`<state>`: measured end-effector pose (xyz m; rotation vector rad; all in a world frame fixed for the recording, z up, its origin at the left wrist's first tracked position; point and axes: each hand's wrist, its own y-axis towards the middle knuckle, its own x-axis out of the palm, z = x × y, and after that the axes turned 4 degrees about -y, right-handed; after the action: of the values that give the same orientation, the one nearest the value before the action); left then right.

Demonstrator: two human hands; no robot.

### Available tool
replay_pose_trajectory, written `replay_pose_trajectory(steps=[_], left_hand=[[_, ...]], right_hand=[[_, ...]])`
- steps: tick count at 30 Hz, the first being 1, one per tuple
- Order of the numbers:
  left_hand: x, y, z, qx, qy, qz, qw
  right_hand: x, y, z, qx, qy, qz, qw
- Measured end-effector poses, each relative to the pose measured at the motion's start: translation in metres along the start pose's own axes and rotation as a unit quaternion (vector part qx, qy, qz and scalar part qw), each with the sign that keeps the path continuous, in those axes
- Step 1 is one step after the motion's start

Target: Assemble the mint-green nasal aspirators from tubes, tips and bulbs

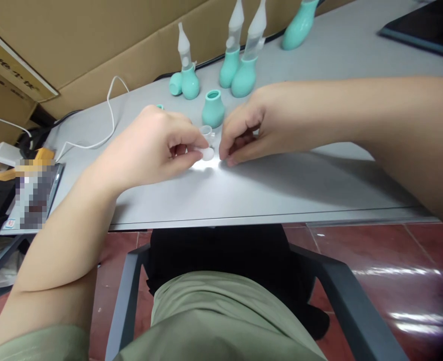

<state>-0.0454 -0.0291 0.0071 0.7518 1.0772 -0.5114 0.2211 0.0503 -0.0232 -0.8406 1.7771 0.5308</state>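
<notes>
My left hand (157, 145) pinches a small white round piece (207, 154) between thumb and forefinger, just above the grey table. My right hand (246, 133) is close beside it, thumb and fingertips pressed together near the tabletop. Whatever sits between those fingertips, if anything, is too small or hidden to make out. Just behind the white piece stands a small clear plastic part (206, 131), partly covered by my left fingers. Behind that, a teal squeeze bulb (213, 111) stands upright with its open mouth up. Another teal rim (160, 107) peeks out from behind my left hand.
Several teal bulb aspirators with pointed translucent tips, one here (190, 82), stand along the cardboard (131, 35) at the back. A white cable (110, 118) curls across the left side. A phone-like device (36, 200) lies at the left edge, a dark flat device (428, 30) at the far right.
</notes>
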Motion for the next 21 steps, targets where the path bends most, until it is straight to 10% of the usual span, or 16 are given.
replay_pose_trajectory(steps=[12,19,21], left_hand=[[0.014,0.004,-0.004,0.008,0.021,-0.06,0.998],[0.022,0.0,-0.019,0.057,-0.046,0.1,0.992],[0.022,0.0,-0.019,0.062,-0.046,0.125,0.989]], right_hand=[[-0.01,-0.003,0.004,0.043,0.022,-0.039,0.998],[-0.027,-0.022,0.006,0.01,0.136,0.332,0.933],[-0.029,-0.021,0.012,0.079,0.231,0.334,0.91]])
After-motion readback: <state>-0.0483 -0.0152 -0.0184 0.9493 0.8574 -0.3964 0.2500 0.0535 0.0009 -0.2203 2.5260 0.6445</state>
